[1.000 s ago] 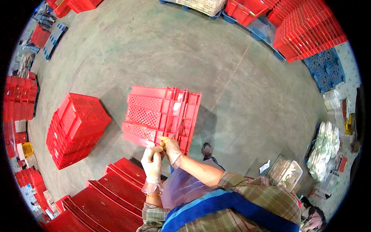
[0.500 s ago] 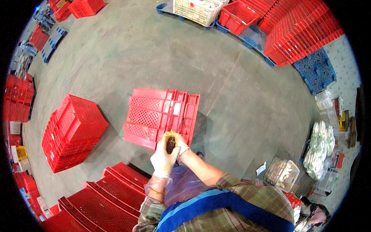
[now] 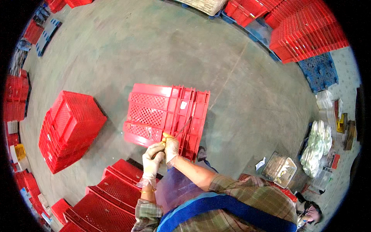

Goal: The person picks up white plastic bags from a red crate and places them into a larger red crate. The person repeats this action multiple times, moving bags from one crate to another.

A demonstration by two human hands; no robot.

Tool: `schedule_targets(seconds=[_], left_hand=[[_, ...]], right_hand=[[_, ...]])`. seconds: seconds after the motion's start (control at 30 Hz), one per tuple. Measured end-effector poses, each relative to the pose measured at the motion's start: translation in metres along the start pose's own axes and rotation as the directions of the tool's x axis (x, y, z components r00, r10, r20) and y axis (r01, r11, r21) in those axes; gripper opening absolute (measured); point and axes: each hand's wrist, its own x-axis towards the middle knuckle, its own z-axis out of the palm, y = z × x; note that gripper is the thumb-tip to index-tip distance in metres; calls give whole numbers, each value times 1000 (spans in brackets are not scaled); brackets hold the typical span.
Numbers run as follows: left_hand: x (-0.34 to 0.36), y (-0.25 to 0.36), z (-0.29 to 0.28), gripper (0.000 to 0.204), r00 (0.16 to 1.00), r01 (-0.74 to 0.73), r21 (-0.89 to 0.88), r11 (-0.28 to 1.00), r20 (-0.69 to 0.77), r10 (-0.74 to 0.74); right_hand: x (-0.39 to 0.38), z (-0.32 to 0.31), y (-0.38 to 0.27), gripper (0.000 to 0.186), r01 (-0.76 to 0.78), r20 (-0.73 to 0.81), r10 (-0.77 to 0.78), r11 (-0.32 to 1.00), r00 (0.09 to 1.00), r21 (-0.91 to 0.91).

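Note:
Close together in front of my body are my two gloved hands, over the lower edge of a red crate stack. My right hand is closed, its yellow-covered fingertips pressed together. A thin, dark, blade-like strip sticks out of it up and to the right, across the crates' ribs; its exact kind is unclear. Beside it, my left hand has its fingers bent inward, almost touching the right one. Whatever the left fingers hold is hidden.
To the left stands another red crate stack. More red crates rise at my lower left. At the right are a clear bin and plastic-wrapped white bundles. Crates on blue pallets line the far right.
The dark brown object seen between my hands no longer shows there. My left hand has shifted left and down, my right slightly left. A thin strip now extends from my right hand.

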Motion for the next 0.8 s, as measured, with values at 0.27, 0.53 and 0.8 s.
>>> schedule_targets(seconds=[0.27, 0.53, 0.8], left_hand=[[-5, -61, -12, 33, 900, 430, -12, 903, 88, -427], [-41, -64, -43, 37, 821, 557, -68, 828, 195, -537], [-35, -69, 24, 43, 967, 225, -237, 945, -60, -246]], right_hand=[[37, -83, -6, 23, -93, 216, 153, 960, 964, -262], [52, -179, -104, 48, 689, 410, -663, 224, 627, -689], [74, -172, -130, 56, 57, 98, -9, 864, 995, -500]])
